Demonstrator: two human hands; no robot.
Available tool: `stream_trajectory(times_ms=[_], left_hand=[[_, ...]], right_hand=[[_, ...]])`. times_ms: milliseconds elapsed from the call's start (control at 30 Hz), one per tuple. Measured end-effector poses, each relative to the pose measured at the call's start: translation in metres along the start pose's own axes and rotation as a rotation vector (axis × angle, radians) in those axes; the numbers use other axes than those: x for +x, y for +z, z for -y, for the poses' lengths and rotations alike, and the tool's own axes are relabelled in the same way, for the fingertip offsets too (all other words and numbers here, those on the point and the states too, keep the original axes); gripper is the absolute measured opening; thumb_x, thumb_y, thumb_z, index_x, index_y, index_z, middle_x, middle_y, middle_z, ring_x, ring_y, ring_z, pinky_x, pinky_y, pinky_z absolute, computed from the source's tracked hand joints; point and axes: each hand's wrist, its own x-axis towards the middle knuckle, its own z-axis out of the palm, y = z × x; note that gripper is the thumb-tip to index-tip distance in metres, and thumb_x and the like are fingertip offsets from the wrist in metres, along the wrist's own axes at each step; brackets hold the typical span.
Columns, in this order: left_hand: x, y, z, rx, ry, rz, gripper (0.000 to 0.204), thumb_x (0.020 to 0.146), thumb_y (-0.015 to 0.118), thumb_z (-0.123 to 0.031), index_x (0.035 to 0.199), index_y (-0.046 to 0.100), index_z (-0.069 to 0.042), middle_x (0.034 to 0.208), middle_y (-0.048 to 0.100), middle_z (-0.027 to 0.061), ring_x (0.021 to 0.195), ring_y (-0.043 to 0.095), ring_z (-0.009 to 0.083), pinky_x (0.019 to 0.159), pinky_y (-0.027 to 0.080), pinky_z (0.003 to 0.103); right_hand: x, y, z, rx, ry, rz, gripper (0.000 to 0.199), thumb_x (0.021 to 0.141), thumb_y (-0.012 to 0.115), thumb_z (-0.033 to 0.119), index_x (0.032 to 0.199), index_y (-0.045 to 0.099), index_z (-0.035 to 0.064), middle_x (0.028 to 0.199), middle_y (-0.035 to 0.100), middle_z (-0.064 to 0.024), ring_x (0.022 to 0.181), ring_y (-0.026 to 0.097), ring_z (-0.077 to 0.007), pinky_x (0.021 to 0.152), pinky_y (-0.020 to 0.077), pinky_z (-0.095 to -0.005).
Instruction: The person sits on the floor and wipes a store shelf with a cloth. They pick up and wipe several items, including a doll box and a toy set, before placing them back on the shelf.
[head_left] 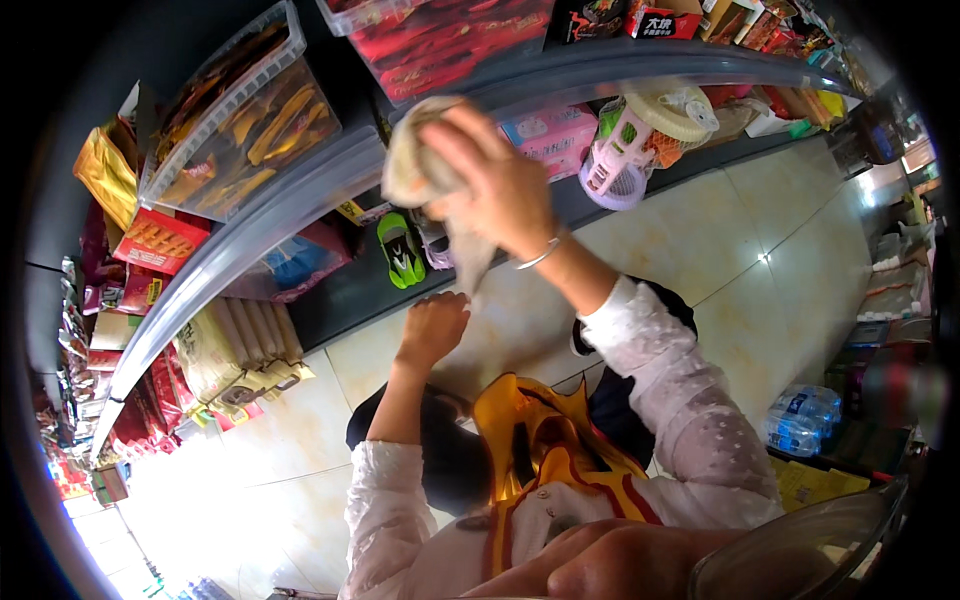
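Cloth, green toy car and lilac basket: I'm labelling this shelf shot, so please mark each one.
cloth (405, 165), head view, on the bunched upper part beside the fingers.
green toy car (400, 252), head view, on its roof.
lilac basket (612, 172), head view, on its slatted side wall.
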Motion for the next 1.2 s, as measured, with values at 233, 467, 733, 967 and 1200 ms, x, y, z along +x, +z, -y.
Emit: stream_trajectory(times_ms=[233, 467, 733, 967, 1200], left_hand=[[-0.016, 0.008, 0.01, -0.027, 0.055, -0.016, 0.024, 0.086, 0.063, -0.022, 0.107, 0.063, -0.011, 0.097, 0.065, 0.0102, 0.091, 0.065, 0.0285, 0.078, 0.052, 0.041], [-0.018, 0.012, 0.015, 0.05, -0.038, 0.068, 0.027, 0.086, 0.063, -0.025, 0.109, 0.061, -0.01, 0.099, 0.065, 0.0106, 0.094, 0.064, 0.0295, 0.078, 0.052, 0.042], [-0.004, 0.01, 0.004, 0.037, -0.05, 0.179, 0.034, 0.088, 0.061, -0.028, 0.117, 0.059, -0.01, 0.103, 0.065, 0.0139, 0.098, 0.064, 0.0326, 0.082, 0.051, 0.044], [0.012, 0.02, 0.005, 0.043, -0.004, 0.167, 0.03, 0.088, 0.06, -0.03, 0.11, 0.059, -0.009, 0.103, 0.064, 0.0136, 0.1, 0.063, 0.0322, 0.082, 0.051, 0.045], [0.02, 0.018, 0.002, 0.016, -0.05, 0.216, 0.036, 0.088, 0.061, -0.03, 0.117, 0.059, -0.009, 0.108, 0.065, 0.0157, 0.104, 0.062, 0.0341, 0.085, 0.049, 0.047]], right_hand=[[-0.008, -0.095, -0.119, -0.368, 0.396, -0.25, 0.065, 0.069, 0.07, 0.009, 0.131, 0.053, 0.0192, 0.131, 0.055, -0.0061, 0.115, 0.057, -0.0294, 0.089, 0.0501, -0.0364], [0.036, -0.088, -0.064, -0.098, -0.01, 0.003, 0.055, 0.072, 0.068, 0.017, 0.125, 0.056, 0.0185, 0.125, 0.059, -0.005, 0.112, 0.059, -0.0278, 0.089, 0.0493, -0.0352], [0.063, -0.031, -0.007, -0.096, -0.001, 0.122, 0.046, 0.067, 0.074, 0.024, 0.11, 0.058, 0.0165, 0.102, 0.06, -0.0054, 0.085, 0.064, -0.0298, 0.071, 0.0517, -0.0413], [0.06, 0.0, 0.015, 0.055, -0.153, 0.177, 0.06, 0.067, 0.076, 0.023, 0.122, 0.053, 0.0152, 0.112, 0.056, -0.0058, 0.094, 0.063, -0.0298, 0.076, 0.0536, -0.041], [0.0, -0.044, -0.052, -0.178, -0.098, -0.008, 0.067, 0.066, 0.07, 0.003, 0.129, 0.053, 0.0198, 0.135, 0.049, -0.0017, 0.116, 0.056, -0.0253, 0.083, 0.0554, -0.0328]])
